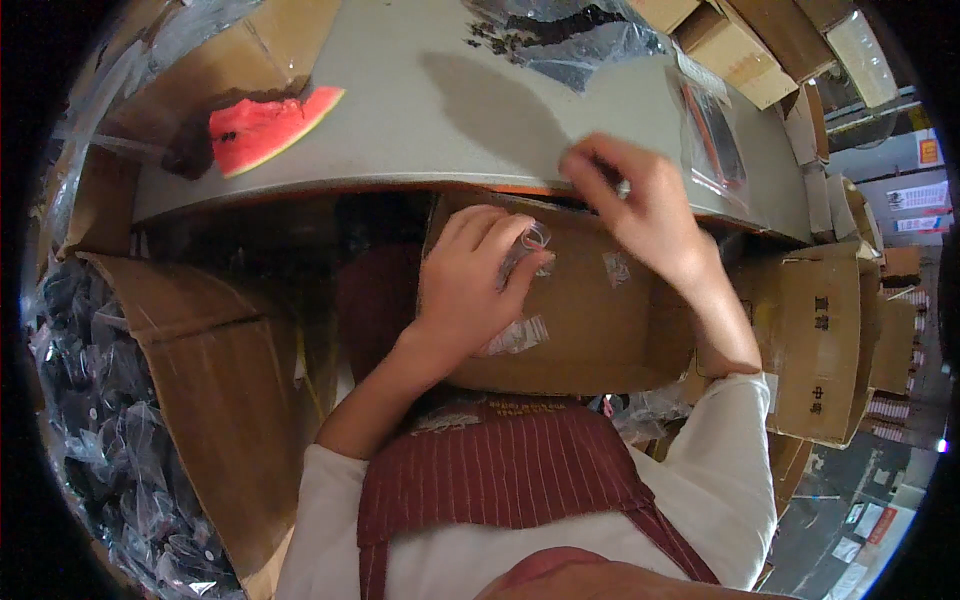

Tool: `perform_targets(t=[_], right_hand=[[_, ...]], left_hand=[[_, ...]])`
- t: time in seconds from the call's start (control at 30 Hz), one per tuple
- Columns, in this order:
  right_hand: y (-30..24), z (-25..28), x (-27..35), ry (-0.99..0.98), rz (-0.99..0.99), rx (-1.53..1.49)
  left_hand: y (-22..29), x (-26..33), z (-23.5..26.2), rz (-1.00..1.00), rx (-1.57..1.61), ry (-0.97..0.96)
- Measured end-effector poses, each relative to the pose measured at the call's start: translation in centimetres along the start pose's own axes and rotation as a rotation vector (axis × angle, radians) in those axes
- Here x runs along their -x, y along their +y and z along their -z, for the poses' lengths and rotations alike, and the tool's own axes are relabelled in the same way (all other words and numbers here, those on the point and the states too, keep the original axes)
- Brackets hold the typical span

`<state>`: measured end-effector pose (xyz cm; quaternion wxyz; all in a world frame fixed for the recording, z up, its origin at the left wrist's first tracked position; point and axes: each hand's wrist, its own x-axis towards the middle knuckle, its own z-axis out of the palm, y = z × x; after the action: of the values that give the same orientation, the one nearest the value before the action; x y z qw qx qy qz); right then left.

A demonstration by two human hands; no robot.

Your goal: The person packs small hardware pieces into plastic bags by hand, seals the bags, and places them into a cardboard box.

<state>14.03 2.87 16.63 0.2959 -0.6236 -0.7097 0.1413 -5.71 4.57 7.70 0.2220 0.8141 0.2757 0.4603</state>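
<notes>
The left hand (470, 265) pinches a clear item (536, 237) over the carton (590, 335). The right hand (640, 195) has curled fingers, their hold unclear.

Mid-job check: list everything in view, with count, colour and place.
Worktable: one, grey, top
Watermelon slice: one, red, worktable's left
Dark-filled bag: one, clear, worktable's far edge
Flat bag: one, clear, worktable's right
Cardboard box: one, brown, open, below worktable edge
Small packets: at least two, clear, inside that box
Other cartons: several, brown, left and right
Wrapped items: many, dark, far left
Round piece: one, clear, above the box
Apron: one, maroon striped, person's front
Shirt: one, white, under apron
Left hand: one, bare, pinching round piece
Right hand: one, bare, blurred, near worktable edge; contents unclear
</notes>
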Motion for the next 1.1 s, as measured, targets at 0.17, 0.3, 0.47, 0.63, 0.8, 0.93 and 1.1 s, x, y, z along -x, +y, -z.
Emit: perform_targets(t=[0.17, 0.3, 0.47, 0.63, 0.8, 0.93, 1.1], right_hand=[[3.3, -2.4, -10.8, 0.13, 0.429, 0.421], [5.4, -7.5, -14.4, 0.124, 0.47, 0.642], [2.2, -6.3, -8.3, -0.042, 0.428, 0.658], [0.2, -3.4, -4.1, -0.106, 0.393, 0.543], [1.5, -1.5, -2.8, -0.028, 0.263, 0.174], [2.7, -0.4, -2.9, 0.043, 0.195, 0.099], [3.7, 0.9, -3.2, -0.044, 0.103, 0.203]], left_hand=[[0.0, 1.0, -1.3, 0.266, 0.063, -0.134], [-0.3, 1.4, -1.2, 0.279, 0.103, -0.11], [-0.8, 1.6, -0.9, 0.301, 0.133, -0.11], [-0.8, 0.8, -0.7, 0.329, 0.175, -0.129], [-0.9, 0.3, -1.0, 0.322, 0.261, -0.142], [-0.9, -0.1, -1.0, 0.319, 0.283, -0.182], [-0.6, -0.9, -0.7, 0.33, 0.263, -0.204]])
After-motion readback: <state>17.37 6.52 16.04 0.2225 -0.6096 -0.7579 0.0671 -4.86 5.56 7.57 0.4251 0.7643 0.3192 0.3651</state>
